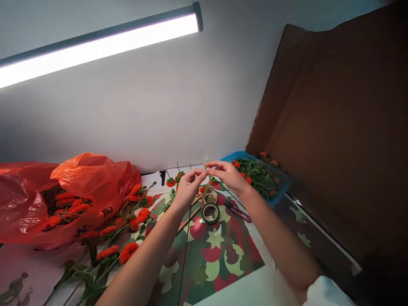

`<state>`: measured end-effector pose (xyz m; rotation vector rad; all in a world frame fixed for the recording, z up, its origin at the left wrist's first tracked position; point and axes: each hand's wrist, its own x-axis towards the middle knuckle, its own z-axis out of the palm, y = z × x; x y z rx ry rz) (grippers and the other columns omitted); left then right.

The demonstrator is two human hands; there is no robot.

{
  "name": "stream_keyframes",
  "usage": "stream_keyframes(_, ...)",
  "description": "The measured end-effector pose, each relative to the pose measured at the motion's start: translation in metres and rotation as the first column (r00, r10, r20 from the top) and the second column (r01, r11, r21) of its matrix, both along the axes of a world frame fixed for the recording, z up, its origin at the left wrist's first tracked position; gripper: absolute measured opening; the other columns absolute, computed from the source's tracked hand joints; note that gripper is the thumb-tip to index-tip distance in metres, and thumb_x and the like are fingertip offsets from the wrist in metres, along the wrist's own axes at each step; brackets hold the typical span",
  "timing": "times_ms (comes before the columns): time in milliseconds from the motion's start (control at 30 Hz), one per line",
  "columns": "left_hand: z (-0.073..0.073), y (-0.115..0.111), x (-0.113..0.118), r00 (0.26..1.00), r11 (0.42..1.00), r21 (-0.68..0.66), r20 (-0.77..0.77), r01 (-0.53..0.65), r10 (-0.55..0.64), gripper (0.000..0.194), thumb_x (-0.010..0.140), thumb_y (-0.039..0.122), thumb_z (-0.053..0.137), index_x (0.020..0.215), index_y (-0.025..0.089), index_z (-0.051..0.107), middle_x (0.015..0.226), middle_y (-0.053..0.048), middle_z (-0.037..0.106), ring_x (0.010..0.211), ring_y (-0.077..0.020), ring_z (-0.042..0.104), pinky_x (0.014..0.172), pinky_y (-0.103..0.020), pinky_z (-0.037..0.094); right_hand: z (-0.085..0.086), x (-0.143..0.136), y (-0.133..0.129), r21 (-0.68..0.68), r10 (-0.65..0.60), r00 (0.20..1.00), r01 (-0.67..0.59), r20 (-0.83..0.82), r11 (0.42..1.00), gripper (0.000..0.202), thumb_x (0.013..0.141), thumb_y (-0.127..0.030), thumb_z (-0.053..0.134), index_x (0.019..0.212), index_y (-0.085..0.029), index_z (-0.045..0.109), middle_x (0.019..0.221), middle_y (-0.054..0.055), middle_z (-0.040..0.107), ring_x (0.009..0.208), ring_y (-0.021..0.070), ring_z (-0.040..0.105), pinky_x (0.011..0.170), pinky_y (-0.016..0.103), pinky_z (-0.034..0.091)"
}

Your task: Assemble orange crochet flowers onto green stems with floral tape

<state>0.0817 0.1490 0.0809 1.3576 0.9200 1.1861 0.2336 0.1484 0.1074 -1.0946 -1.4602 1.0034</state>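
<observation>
My left hand (190,187) and my right hand (231,176) meet fingertip to fingertip above the far part of the table, both closed in a pinch. Between their fingertips is a strip of pale green floral tape (207,187), which hangs down toward the tape rolls. A dark green roll of floral tape (211,213) lies below the hands, with a lighter roll (210,198) just behind it. To the left of the rolls lie thin brown sticks (188,220). A long dark wire (185,259) runs toward me beneath my left hand; whether its far end is held is hidden.
Orange fuzzy flowers (143,215) on green stems lie at left beside a red plastic bag (95,174) holding more. A blue basket (237,156) of flowers stands behind my right arm. Dark-handled snips (237,211) lie on the patterned table covering (223,238). A cardboard panel (338,127) rises at right.
</observation>
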Motion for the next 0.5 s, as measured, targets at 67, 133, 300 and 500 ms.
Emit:
stream_keyframes(67,0.001,0.0,0.0,1.0,1.0,-0.031,0.003,-0.005,0.005,0.022,0.071,0.04,0.062,0.074,0.018,0.058,0.054,0.006,0.038,0.046,-0.0057,0.027,0.043,-0.018,0.025,-0.008,0.014,-0.01,0.018,-0.087,0.992,0.086,0.087,0.996,0.029,0.071,-0.034,0.065,0.094,-0.017,0.068,0.094,0.006,0.066,0.083,0.0154,0.056,0.077,0.029,0.044)
stream_keyframes(133,0.002,0.0,-0.001,1.0,0.998,-0.062,-0.007,0.008,-0.008,0.018,0.071,0.036,0.059,0.07,0.019,0.055,0.051,0.007,0.033,0.045,-0.0063,0.026,0.042,-0.018,0.022,-0.02,0.03,-0.026,0.023,-0.144,0.97,0.142,0.197,0.99,0.026,0.075,-0.032,0.061,0.094,-0.015,0.066,0.092,0.006,0.066,0.081,0.0159,0.058,0.075,0.029,0.045)
stream_keyframes(300,-0.001,0.003,-0.005,0.975,0.984,-0.137,-0.173,0.113,-0.136,0.026,0.075,0.045,0.054,0.073,0.019,0.054,0.05,0.008,0.03,0.042,-0.0063,0.023,0.041,-0.019,0.02,-0.061,0.046,-0.072,-0.044,-0.126,0.637,0.245,0.761,0.968,0.017,0.079,-0.024,0.059,0.09,-0.013,0.064,0.09,0.01,0.064,0.082,0.0211,0.06,0.072,0.031,0.045)
stream_keyframes(500,-0.017,0.007,-0.008,0.755,0.988,0.09,-0.655,0.123,-0.035,0.024,0.071,0.036,0.06,0.09,0.021,0.063,0.078,-0.001,0.06,0.063,-0.014,0.052,0.058,-0.024,0.039,-0.088,0.034,-0.09,0.087,-0.163,0.234,0.305,0.958,0.948,0.02,0.089,-0.016,0.042,0.095,-0.012,0.061,0.101,0.015,0.061,0.097,0.0255,0.057,0.078,0.032,0.042)
